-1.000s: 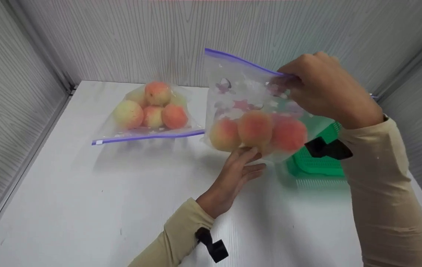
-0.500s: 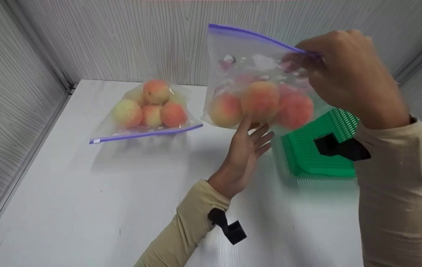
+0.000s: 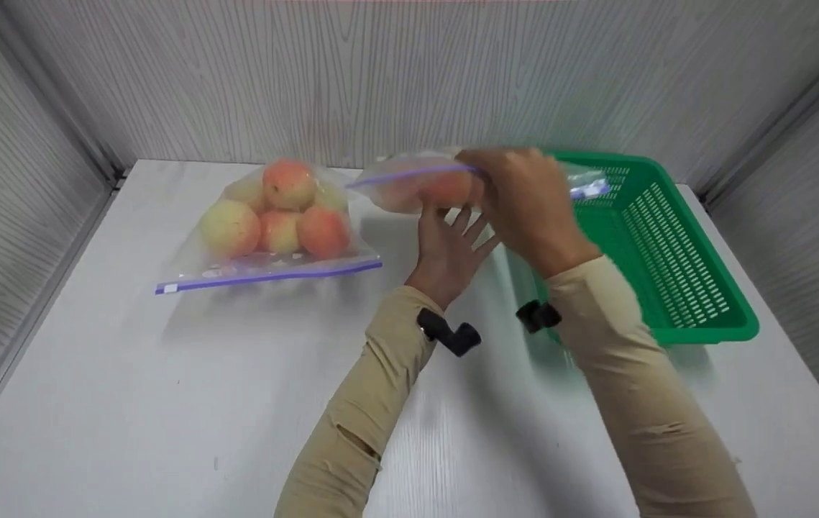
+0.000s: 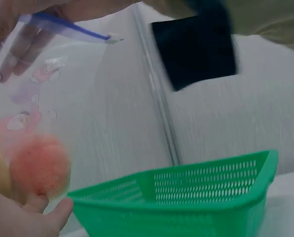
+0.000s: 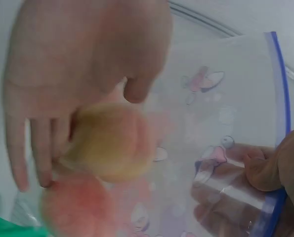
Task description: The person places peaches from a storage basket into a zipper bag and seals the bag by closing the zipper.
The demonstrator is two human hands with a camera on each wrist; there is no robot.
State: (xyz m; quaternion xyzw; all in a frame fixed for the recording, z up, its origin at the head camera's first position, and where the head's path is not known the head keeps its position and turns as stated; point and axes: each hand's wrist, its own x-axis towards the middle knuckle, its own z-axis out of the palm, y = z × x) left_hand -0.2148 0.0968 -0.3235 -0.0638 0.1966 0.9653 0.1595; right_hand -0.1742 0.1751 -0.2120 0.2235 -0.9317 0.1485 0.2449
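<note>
A clear zip bag with a purple seal hangs above the table's back part. My right hand grips its top edge, the thumb on one side and fingers on the other in the right wrist view. Inside are peaches; one peach is yellowish and another peach is pinkish red. My left hand touches the bag's lower part from beneath, its fingers straight and spread. Left of it, a second zip bag of peaches lies on the table, its purple seal toward me. The right forearm covers part of the green basket.
A green slotted plastic basket stands at the right, with a clear bag's sealed corner showing over its back left. Wood-grain panels wall the white table at the back and both sides.
The held bag rose, then came down and tipped so its seal faces me. My right hand moved left and down; my left hand moved farther forward. More of the basket shows now.
</note>
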